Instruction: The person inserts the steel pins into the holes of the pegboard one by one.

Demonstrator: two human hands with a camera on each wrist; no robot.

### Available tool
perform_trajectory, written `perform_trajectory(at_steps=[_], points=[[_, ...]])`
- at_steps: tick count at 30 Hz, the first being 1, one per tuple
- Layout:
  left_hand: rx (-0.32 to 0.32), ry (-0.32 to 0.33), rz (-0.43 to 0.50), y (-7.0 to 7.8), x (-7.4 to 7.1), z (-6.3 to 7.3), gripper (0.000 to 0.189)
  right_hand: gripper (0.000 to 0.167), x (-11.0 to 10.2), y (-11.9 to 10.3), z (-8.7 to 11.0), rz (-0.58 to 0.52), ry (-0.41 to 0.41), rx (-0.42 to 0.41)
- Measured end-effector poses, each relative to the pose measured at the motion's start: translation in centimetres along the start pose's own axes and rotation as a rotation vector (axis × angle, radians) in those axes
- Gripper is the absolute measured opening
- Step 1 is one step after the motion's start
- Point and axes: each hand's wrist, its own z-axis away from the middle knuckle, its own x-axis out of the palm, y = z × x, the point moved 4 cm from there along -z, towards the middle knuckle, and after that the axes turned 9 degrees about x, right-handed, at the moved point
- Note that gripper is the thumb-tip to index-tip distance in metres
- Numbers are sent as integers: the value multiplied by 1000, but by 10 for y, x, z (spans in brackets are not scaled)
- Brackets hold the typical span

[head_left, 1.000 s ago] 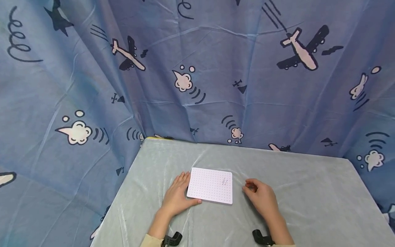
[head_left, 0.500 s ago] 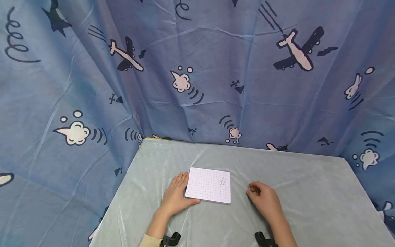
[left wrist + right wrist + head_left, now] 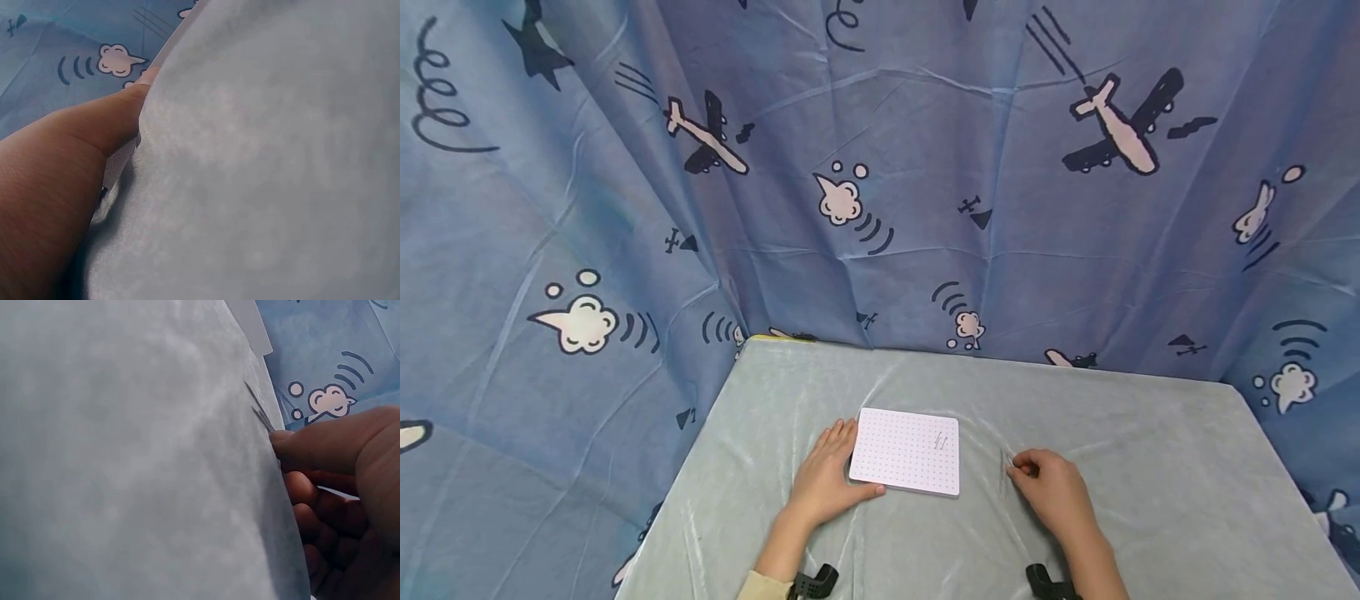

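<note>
A white dotted notepad [image 3: 895,454] with rounded corners lies flat, several thin dark strokes [image 3: 941,440] near its upper right; whether these are drawn or loose pieces, I cannot tell. My left hand [image 3: 826,479] rests against it, fingers straight along the left edge and thumb on the near edge. To the right of the pad, my right hand [image 3: 1054,487] pinches thin dark needles between thumb and forefinger, low over the cloth. In the right wrist view the pointed needles [image 3: 257,403] stick out past the thumb tip; the other fingers are curled.
A pale grey cloth [image 3: 820,375] with creases covers the table. Behind it and at the sides hangs a blue curtain [image 3: 910,167] printed with planes and clouds. Each wrist wears a black camera mount, such as the left mount [image 3: 816,581].
My right hand has moved right, away from the notepad, and slightly nearer to me. Thin needles now show at its fingertips. The left hand and notepad hold their places; the head view shifts slightly.
</note>
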Motion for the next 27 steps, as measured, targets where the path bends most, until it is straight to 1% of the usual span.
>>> perform_trajectory(at_steps=[6,13,18,27], points=[[7,11,-1,1,-1,1,124,15,0,-4,0,38,-21,19],[3,10,16,0,-1,0,123,8,-1,-8,1,70,-4,-9],[10,16,22,0,-1,0,123,8,-1,-5,0,45,-1,0],[4,16,4,0,0,0,123,7,-2,-2,-1,-47,10,36]])
